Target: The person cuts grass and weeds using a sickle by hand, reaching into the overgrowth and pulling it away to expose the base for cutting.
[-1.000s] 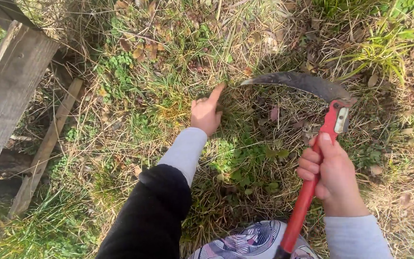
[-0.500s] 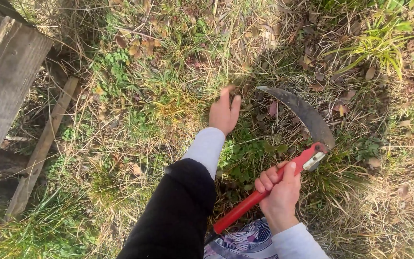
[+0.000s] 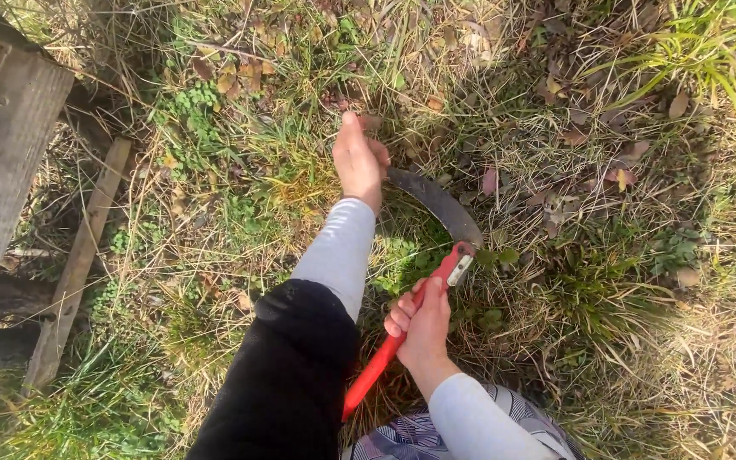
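Note:
My right hand [image 3: 423, 328] grips the red handle of a sickle [image 3: 436, 209], whose dark curved blade lies low in the grass and reaches up to my left hand. My left hand [image 3: 359, 158] is stretched forward and closed around a tuft of grass [image 3: 385, 128] just above the blade's tip. The left arm wears a grey sleeve under a black one. Green clover and grass [image 3: 402, 251] grow between the two hands.
Weathered wooden planks [image 3: 2, 162] and a thin wooden slat [image 3: 78, 264] stand at the left. Dry grass, dead leaves [image 3: 623, 162] and green tufts [image 3: 692, 51] cover the ground. Patterned clothing [image 3: 402, 443] shows at the bottom edge.
The sickle has swung down and left; its blade now lies by my left hand. My left hand moved forward and closed on grass. My right hand drew in closer.

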